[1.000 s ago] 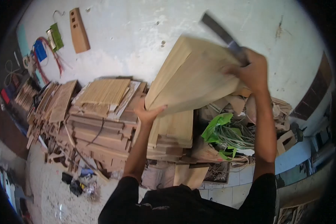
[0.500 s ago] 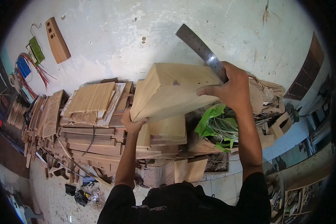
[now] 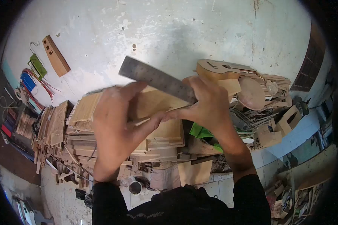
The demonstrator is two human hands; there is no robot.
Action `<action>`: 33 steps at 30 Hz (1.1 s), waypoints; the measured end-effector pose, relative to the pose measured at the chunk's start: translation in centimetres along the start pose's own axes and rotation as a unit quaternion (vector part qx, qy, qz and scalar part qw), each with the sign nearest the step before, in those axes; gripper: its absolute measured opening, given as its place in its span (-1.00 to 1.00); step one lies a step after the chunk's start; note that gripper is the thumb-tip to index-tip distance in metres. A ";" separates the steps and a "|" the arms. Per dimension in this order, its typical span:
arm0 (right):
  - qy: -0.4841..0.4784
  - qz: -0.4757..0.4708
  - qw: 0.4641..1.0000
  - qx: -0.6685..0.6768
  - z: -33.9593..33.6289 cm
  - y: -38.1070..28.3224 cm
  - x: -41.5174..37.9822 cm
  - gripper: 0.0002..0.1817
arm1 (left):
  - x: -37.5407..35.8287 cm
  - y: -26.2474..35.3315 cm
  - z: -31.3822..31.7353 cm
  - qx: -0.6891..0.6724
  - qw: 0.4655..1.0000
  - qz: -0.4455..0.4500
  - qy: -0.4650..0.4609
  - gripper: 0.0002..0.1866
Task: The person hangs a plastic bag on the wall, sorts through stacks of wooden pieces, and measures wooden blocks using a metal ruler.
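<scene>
The wooden board (image 3: 154,107) has been brought down from its raised tilt, closer to the wood stack (image 3: 101,138). It is gripped by the left hand (image 3: 114,131), while the steel ruler (image 3: 157,79) is clasped against it by the right hand (image 3: 208,107).

Behind the hands rises a whitewashed wall (image 3: 199,33), stained and pitted, with daylight falling across it. Up to their left a wooden block (image 3: 56,55), a green tag (image 3: 38,66) and red and blue wires (image 3: 33,83) hang on it. Beneath them lie stacked wood boards (image 3: 86,131), with pale floor tiles (image 3: 229,185) lower right and a speckled floor (image 3: 60,195) lower left.
</scene>
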State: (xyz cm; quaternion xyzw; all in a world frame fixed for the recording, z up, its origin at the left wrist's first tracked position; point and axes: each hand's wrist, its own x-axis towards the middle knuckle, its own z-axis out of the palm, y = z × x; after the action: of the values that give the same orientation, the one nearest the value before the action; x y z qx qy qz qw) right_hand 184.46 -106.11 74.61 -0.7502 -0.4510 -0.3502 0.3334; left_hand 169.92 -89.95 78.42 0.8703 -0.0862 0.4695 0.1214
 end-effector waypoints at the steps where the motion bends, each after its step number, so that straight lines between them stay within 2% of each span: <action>1: 0.006 -0.001 1.000 0.001 -0.2 0.0 -0.1 -0.11 | 0.3 1.5 -0.7 0.078 0.990 -0.060 -0.102 -0.18; 2: -0.019 0.009 1.000 0.011 -0.4 0.0 -0.1 -0.13 | 0.7 2.5 -1.0 0.082 0.990 -0.059 -0.099 -0.18; 4: -0.043 0.008 0.999 0.024 -0.7 0.1 0.0 -0.14 | 1.3 4.1 -1.0 0.192 0.973 -0.011 -0.131 -0.41; 6: -0.056 0.030 0.996 0.067 -0.8 0.3 0.0 -0.16 | 1.8 4.3 0.0 0.221 0.965 -0.010 -0.141 -0.43; 8: -0.038 0.019 0.995 0.091 -0.8 0.4 -0.4 -0.18 | 2.0 3.9 0.9 0.251 0.937 0.078 -0.231 -0.37; 9: -0.019 0.016 0.993 0.111 -0.8 0.5 -0.7 -0.20 | 1.5 3.4 1.5 0.307 0.921 0.103 -0.215 -0.35; 13: -0.051 0.054 0.974 0.213 -1.7 1.0 -1.9 -0.16 | 1.6 3.4 1.9 0.340 0.915 0.058 -0.207 -0.41; 14: 0.030 0.030 0.974 0.222 -1.8 1.6 -3.0 -0.20 | 1.5 3.7 1.8 0.342 0.914 0.057 -0.210 -0.41; 16: 0.117 -0.001 0.967 0.224 -3.4 2.1 -4.9 -0.23 | 1.5 3.9 1.8 0.321 0.922 0.051 -0.212 -0.37; 18: 0.039 0.096 0.943 0.316 -5.8 0.8 -9.0 -0.36 | 1.3 4.4 1.6 0.332 0.917 0.056 -0.214 -0.39; 19: 0.044 0.095 0.944 0.313 -6.4 -0.3 -10.7 -0.36 | 1.1 4.8 1.6 0.339 0.914 0.034 -0.219 -0.38; 21: -0.097 0.237 0.919 0.299 -7.2 -2.4 -13.4 -0.46 | 0.5 5.3 1.7 0.343 0.913 0.019 -0.219 -0.38; 22: -0.092 0.237 0.921 0.295 -6.5 -2.7 -14.2 -0.46 | 0.0 5.5 1.8 0.342 0.917 0.035 -0.205 -0.38; 23: -0.041 0.170 0.956 0.237 -5.1 -2.6 -15.2 -0.46 | -0.5 5.6 1.8 0.339 0.920 0.049 -0.192 -0.37; 25: -0.024 0.134 0.968 0.209 -4.9 -3.8 -16.2 -0.42 | -1.2 6.0 1.8 0.331 0.925 0.065 -0.176 -0.39; 28: -0.082 0.155 0.953 0.247 -5.0 -4.5 -16.9 -0.40 | -2.4 6.9 1.7 0.309 0.935 0.072 -0.161 -0.42; 29: -0.047 0.140 0.953 0.263 -4.8 -4.8 -16.8 -0.40 | -2.7 7.3 1.6 0.294 0.940 0.071 -0.158 -0.44; 33: -0.017 0.097 0.951 0.295 -5.0 -5.7 -17.1 -0.39 | -4.0 9.1 1.4 0.282 0.941 0.059 -0.176 -0.45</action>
State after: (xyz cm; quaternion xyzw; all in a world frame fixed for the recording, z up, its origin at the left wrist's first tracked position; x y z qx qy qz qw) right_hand 172.23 -115.70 64.20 -0.6644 -0.4649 -0.1551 0.5642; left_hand 166.44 -98.86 75.51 0.9311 -0.0212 0.3202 -0.1735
